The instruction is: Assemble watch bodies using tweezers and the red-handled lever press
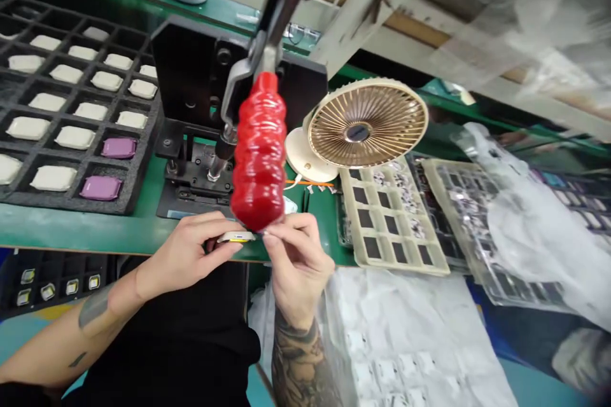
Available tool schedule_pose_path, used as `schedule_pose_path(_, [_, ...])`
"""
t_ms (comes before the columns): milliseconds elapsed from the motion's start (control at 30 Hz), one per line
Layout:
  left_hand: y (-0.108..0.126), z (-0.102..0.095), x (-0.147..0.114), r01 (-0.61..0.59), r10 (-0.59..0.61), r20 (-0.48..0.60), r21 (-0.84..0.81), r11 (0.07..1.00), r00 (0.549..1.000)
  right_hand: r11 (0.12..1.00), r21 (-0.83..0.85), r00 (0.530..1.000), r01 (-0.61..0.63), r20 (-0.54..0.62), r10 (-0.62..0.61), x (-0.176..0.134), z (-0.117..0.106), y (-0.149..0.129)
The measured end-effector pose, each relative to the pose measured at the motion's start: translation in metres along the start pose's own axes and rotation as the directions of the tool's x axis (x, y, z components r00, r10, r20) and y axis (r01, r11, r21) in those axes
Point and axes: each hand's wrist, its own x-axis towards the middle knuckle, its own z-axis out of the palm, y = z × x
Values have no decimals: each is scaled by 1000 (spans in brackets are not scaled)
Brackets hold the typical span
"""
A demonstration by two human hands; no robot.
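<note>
My left hand (193,248) pinches a small white watch-like case (237,237) by its edge, over the front edge of the green bench. A strip of yellow shows along the underside of the case. Just to the right, my right hand (298,254) has thumb and forefinger pressed together on something tiny that I cannot make out. The red ribbed handle (260,152) of a lever press hangs directly above both hands and covers part of the space between them. Behind it stands the press's black base (198,172) with a metal plunger (219,159).
A black foam tray (128,187) at left holds white cases and two purple ones. A round desk fan (367,121) stands behind the press. At right lie a cream compartment tray (382,261) with small parts and a plastic-covered tray (477,203). White plastic sheeting (405,305) covers the lower right.
</note>
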Motion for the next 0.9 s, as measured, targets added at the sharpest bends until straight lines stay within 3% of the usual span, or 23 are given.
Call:
schedule_pose_path(100, [1, -1, 1, -12, 12, 3, 5, 1000, 1000, 995, 77, 994, -57, 94, 50, -2, 5, 5])
schedule_pose_path(233, [1, -1, 1, 0, 0, 0, 31, 1000, 1000, 989, 59, 968, -136, 218, 120, -9, 7, 13])
schedule_pose_path(333, [1, -1, 2, -6, 6, 9, 36, 999, 1000, 980, 102, 967, -172, 207, 149, -14, 8, 17])
schedule_pose_path(500, [2, -1, 3, -24, 23, 22, 51, 998, 999, 986, 106, 976, -127, 191, 105, -12, 8, 17])
schedule_pose_path(633, [2, -4, 3, 16, -17, 41, 28, 999, 999, 998, 11, 955, 61, 291, -62, -4, 1, 10])
schedule_pose_path(767, [2, -7, 4, 82, -79, 58, -39, 996, 995, 912, -159, 842, 378, 468, -268, 0, -5, 7])
schedule_pose_path(900, [-2, -11, 4, 57, -54, 77, -31, 998, 996, 855, -190, 805, 482, 480, -347, -3, -2, 9])
